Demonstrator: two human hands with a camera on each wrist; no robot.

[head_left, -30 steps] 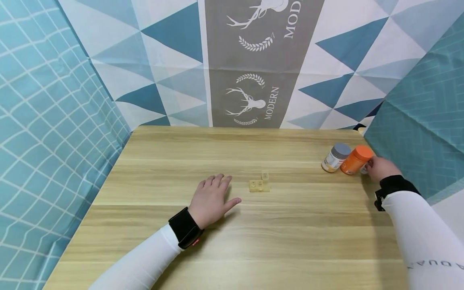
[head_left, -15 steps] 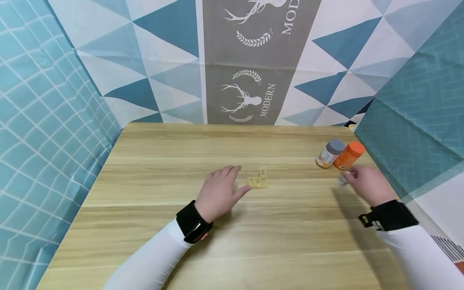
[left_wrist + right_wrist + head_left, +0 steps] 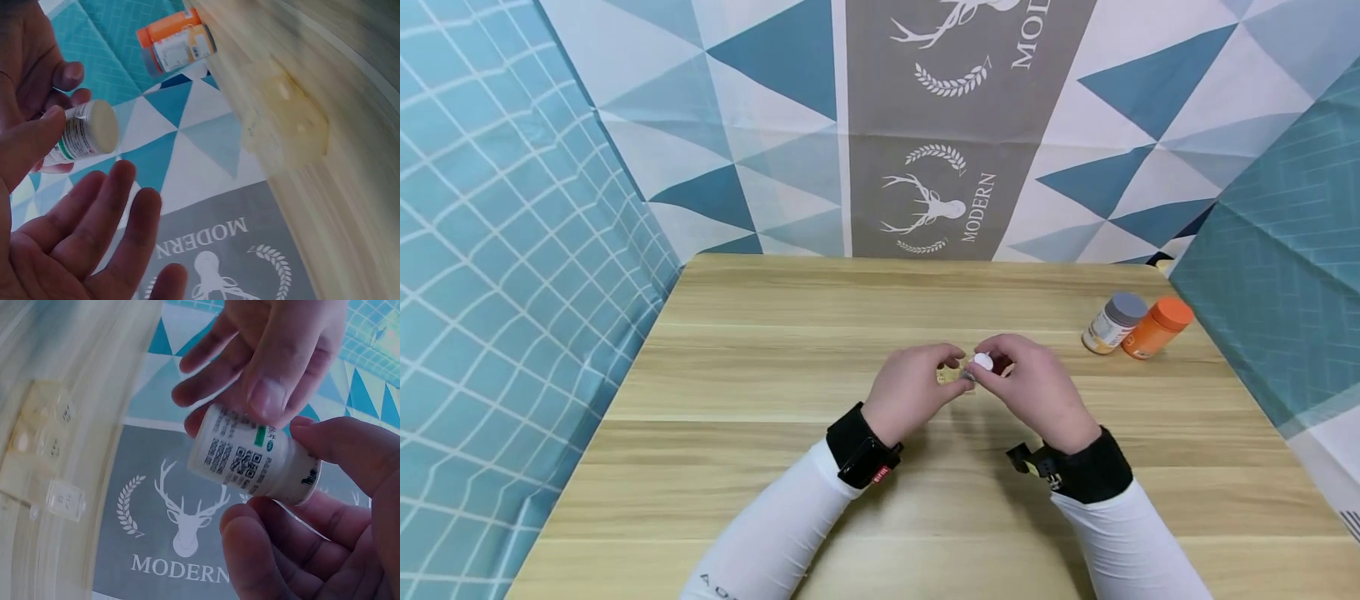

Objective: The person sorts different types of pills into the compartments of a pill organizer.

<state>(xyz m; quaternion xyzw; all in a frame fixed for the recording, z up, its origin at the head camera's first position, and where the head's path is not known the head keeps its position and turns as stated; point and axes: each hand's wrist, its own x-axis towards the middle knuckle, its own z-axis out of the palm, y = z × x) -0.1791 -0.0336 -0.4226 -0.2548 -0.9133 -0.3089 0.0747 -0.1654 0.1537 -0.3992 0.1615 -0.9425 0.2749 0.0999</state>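
Over the middle of the wooden table (image 3: 752,383) my two hands meet around a small white bottle (image 3: 982,362) with a printed label (image 3: 250,456). My right hand (image 3: 1033,387) grips it from below, fingers and thumb curled round its end (image 3: 300,544). My left hand (image 3: 917,387) pinches it from the other side, with the thumb (image 3: 269,387) pressed on the label and the fingers curved behind. A small clear yellowish pill box (image 3: 950,375) lies on the table just beyond the hands, one lid up (image 3: 62,499). In the left wrist view the white bottle (image 3: 84,134) sits above my palm (image 3: 75,237).
A grey-capped bottle (image 3: 1112,321) and an orange bottle (image 3: 1153,327) stand together near the table's right edge; the left wrist view shows the same pair of bottles (image 3: 178,37). Patterned blue and white cloth walls close in the back and both sides.
My right hand has carried the white bottle from beside the two bottles at the right to the table's middle. My left hand has lifted off the table and taken hold of it too.
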